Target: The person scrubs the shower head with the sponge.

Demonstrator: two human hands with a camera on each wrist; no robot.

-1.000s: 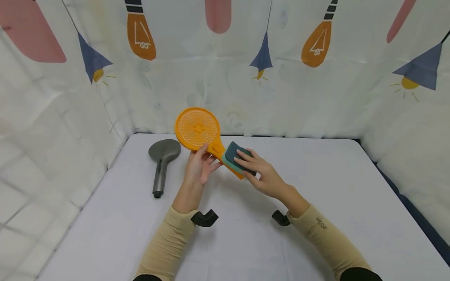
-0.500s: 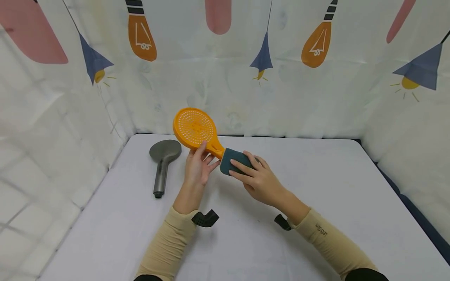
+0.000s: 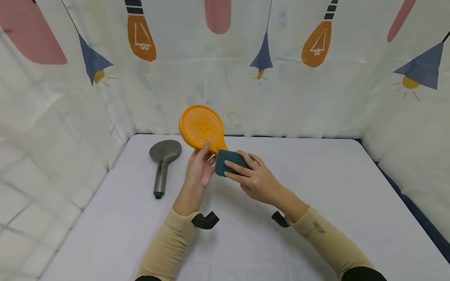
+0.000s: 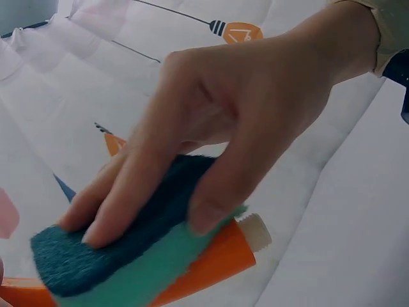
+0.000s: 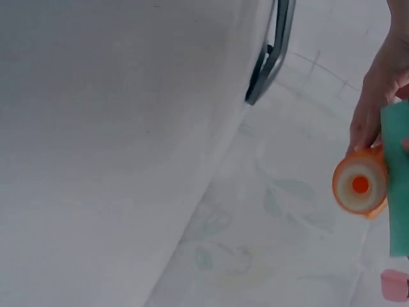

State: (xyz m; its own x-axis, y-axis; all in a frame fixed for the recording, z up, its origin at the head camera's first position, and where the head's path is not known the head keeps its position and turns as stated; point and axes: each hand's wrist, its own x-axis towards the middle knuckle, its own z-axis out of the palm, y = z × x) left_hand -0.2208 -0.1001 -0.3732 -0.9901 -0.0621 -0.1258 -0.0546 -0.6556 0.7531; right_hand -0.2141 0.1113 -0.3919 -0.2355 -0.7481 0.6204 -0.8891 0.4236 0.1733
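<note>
In the head view, my left hand [image 3: 198, 171] holds an orange shower head [image 3: 201, 125] near its neck, the thumb lying at the edge of the perforated face. The shower head is raised above the table, its handle slanting down to the right. My right hand [image 3: 261, 181] grips a two-tone green sponge [image 3: 221, 162] pressed along that handle, hiding most of it. In the left wrist view the sponge [image 4: 64, 262] lies along the orange handle [image 4: 223, 259], whose pale threaded end [image 4: 257, 231] sticks out. The right wrist view shows the handle's round end [image 5: 359, 185] beside the sponge [image 5: 397, 224].
A dark grey shower head [image 3: 161, 168] lies on the white table [image 3: 242, 249], left of my left hand. Behind the table hangs a pale curtain [image 3: 225, 70] printed with lamps and bulbs.
The sponge has moved down and left along the handle toward the neck, its darker side now facing the head camera. The orange shower head has shifted and tilted slightly; the grey one stays put.
</note>
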